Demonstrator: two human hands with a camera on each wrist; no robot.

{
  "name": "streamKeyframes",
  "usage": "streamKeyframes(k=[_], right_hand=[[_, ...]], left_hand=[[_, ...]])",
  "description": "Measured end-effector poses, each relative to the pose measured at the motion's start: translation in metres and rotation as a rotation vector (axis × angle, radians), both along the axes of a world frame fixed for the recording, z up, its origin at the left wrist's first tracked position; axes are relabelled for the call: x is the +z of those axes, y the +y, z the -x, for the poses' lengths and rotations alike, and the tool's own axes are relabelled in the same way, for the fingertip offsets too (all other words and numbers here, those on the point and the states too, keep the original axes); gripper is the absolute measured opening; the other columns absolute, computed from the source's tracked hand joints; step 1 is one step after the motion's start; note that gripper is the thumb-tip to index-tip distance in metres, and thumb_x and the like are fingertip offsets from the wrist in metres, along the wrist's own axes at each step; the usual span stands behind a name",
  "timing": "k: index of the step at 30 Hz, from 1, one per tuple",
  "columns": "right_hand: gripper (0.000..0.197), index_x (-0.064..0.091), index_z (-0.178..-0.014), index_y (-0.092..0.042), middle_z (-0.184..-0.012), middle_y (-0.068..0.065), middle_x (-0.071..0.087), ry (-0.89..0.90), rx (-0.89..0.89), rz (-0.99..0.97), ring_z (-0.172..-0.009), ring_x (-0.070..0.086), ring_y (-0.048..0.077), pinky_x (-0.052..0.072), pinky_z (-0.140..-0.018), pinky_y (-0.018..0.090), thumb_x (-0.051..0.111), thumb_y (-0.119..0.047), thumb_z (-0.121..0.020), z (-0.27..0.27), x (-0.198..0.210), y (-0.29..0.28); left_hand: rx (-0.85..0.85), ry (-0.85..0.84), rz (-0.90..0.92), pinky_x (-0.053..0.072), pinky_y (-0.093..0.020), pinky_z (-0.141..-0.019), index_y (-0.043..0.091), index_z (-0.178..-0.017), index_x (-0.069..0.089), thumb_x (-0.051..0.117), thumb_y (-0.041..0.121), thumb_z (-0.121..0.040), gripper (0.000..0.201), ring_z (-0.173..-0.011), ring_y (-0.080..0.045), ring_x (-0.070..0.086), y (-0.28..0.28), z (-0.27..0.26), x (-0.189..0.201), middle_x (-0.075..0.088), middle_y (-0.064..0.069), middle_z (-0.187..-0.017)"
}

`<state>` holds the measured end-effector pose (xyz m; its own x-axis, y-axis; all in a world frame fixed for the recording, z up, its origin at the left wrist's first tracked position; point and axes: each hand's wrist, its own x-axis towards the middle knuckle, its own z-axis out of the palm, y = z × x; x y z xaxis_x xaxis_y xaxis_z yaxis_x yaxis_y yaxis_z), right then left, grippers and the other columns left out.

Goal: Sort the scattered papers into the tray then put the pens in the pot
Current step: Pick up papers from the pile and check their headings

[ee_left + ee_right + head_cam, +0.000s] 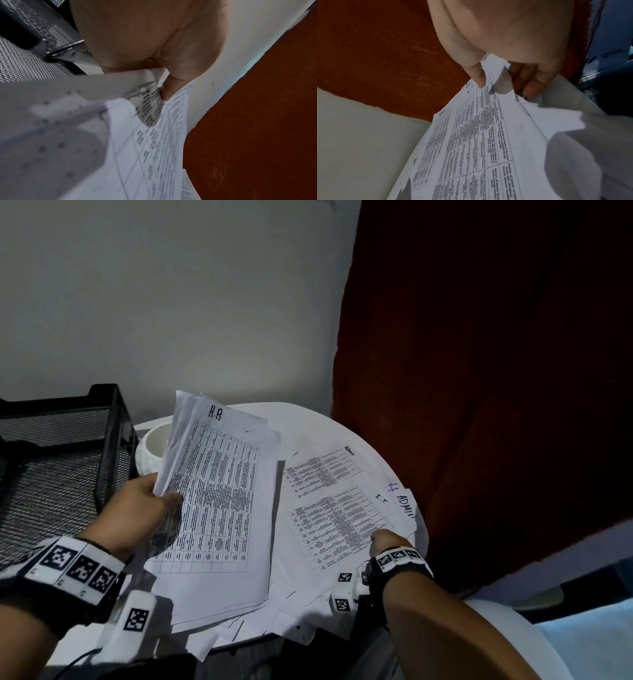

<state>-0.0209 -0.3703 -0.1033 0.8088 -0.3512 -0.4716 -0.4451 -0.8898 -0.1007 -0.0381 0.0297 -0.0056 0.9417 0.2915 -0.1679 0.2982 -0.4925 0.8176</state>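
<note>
My left hand (156,499) grips a stack of printed sheets marked "H.R" (219,491) by its left edge, thumb (169,88) on top, lifted above the round white table (308,419). My right hand (388,539) pinches the right edge of a sheet with tables marked "Admin" (332,501); in the right wrist view its thumb (477,75) lies on top and its fingers (534,86) curl under that sheet (479,142). More loose papers (406,503) lie beneath. The black mesh tray (58,460) stands at the left. A white pot (154,446) sits behind the held stack. No pens are visible.
A dark red curtain (496,371) hangs close on the right of the table, and a pale wall (171,302) is behind it. Papers overhang the table's near edge (239,631). A white and blue surface (548,638) is at the lower right.
</note>
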Motion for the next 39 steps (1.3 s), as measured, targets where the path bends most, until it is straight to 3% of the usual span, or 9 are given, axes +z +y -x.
streamKeyframes(k=[5, 7, 11, 15, 22, 30, 33, 35, 39], right_hand=[[0.013, 0.07, -0.106, -0.018, -0.121, 0.007, 0.073, -0.196, -0.152, -0.087, -0.119, 0.066, 0.029, 0.051, -0.094, 0.03, 0.062, -0.02, -0.096, -0.003, 0.006, 0.001], [0.025, 0.069, -0.119, -0.012, -0.127, 0.01, 0.069, -0.357, -0.324, -0.18, -0.123, 0.062, 0.03, 0.049, -0.087, 0.025, 0.054, -0.016, -0.099, -0.009, 0.012, 0.005], [0.028, 0.057, -0.127, -0.006, -0.121, 0.019, 0.064, -0.813, -0.586, -0.554, -0.111, 0.063, 0.035, 0.04, -0.079, 0.027, 0.052, -0.002, -0.099, -0.031, 0.043, 0.034], [0.018, 0.062, -0.11, -0.02, -0.105, 0.008, 0.075, -1.089, -0.48, -0.851, -0.097, 0.073, 0.029, 0.061, -0.086, 0.044, 0.059, -0.009, -0.096, -0.041, 0.094, 0.061], [0.023, 0.064, -0.119, -0.008, -0.109, 0.016, 0.078, -0.833, -0.404, -1.395, -0.094, 0.076, 0.033, 0.063, -0.079, 0.053, 0.057, 0.002, -0.099, -0.03, 0.138, 0.062], [0.029, 0.066, -0.125, -0.005, -0.115, 0.02, 0.076, -0.497, -0.405, -1.468, -0.101, 0.075, 0.039, 0.062, -0.08, 0.051, 0.051, 0.003, -0.102, -0.018, 0.1, 0.101], [0.028, 0.06, -0.127, -0.001, -0.116, 0.025, 0.074, -0.482, -0.471, -1.459, -0.096, 0.075, 0.039, 0.064, -0.072, 0.046, 0.053, 0.004, -0.1, -0.018, 0.09, 0.115], [0.033, 0.055, -0.129, -0.006, -0.115, 0.023, 0.075, -0.52, -0.484, -1.469, -0.1, 0.075, 0.039, 0.063, -0.08, 0.053, 0.056, 0.005, -0.098, -0.019, 0.09, 0.121], [0.033, 0.064, -0.125, -0.014, -0.113, 0.009, 0.079, -0.648, -0.273, -1.397, -0.104, 0.076, 0.029, 0.058, -0.097, 0.056, 0.052, 0.004, -0.1, -0.013, 0.108, 0.13]], left_hand=[[-0.008, -0.001, -0.008, 0.056, -0.049, -0.073, 0.011, -0.097, 0.068, 0.068, 0.013, -0.092, 0.006, -0.08, -0.047, 0.068, -0.004, -0.002, 0.001, 0.071, -0.026, -0.082], [-0.008, -0.002, -0.003, 0.053, -0.041, -0.069, 0.01, -0.1, 0.068, 0.068, 0.012, -0.092, 0.009, -0.078, -0.042, 0.067, -0.004, -0.004, 0.001, 0.071, -0.022, -0.082], [0.037, -0.019, 0.037, 0.045, -0.032, -0.066, 0.008, -0.104, 0.067, 0.066, 0.008, -0.092, 0.012, -0.075, -0.034, 0.063, -0.002, -0.007, 0.003, 0.069, -0.019, -0.085], [0.092, -0.047, 0.036, 0.047, -0.03, -0.062, 0.013, -0.106, 0.065, 0.062, 0.006, -0.092, 0.015, -0.068, -0.025, 0.06, 0.003, -0.008, 0.006, 0.067, -0.01, -0.08], [0.134, -0.108, 0.146, 0.042, -0.025, -0.046, 0.018, -0.103, 0.06, 0.056, 0.008, -0.098, 0.012, -0.056, -0.019, 0.053, 0.003, -0.001, 0.018, 0.062, -0.008, -0.075], [0.027, -0.032, 0.559, 0.054, -0.058, -0.093, 0.009, -0.108, 0.071, 0.053, 0.002, -0.094, 0.023, -0.097, -0.045, 0.07, -0.012, 0.008, 0.022, 0.076, -0.021, -0.099], [0.045, -0.03, 0.645, 0.053, -0.042, -0.091, 0.015, -0.102, 0.071, 0.048, 0.032, -0.103, 0.029, -0.093, -0.027, 0.072, -0.025, 0.009, 0.021, 0.076, -0.012, -0.102], [-0.066, -0.05, 0.548, 0.052, -0.035, -0.092, 0.02, -0.111, 0.07, 0.044, 0.044, -0.103, 0.036, -0.102, -0.017, 0.07, -0.031, 0.011, 0.02, 0.076, 0.0, -0.108], [-0.143, -0.168, 0.243, 0.052, -0.028, -0.091, 0.021, -0.121, 0.062, 0.061, 0.015, -0.097, 0.025, -0.102, -0.005, 0.066, -0.036, 0.011, 0.016, 0.07, 0.012, -0.108]])
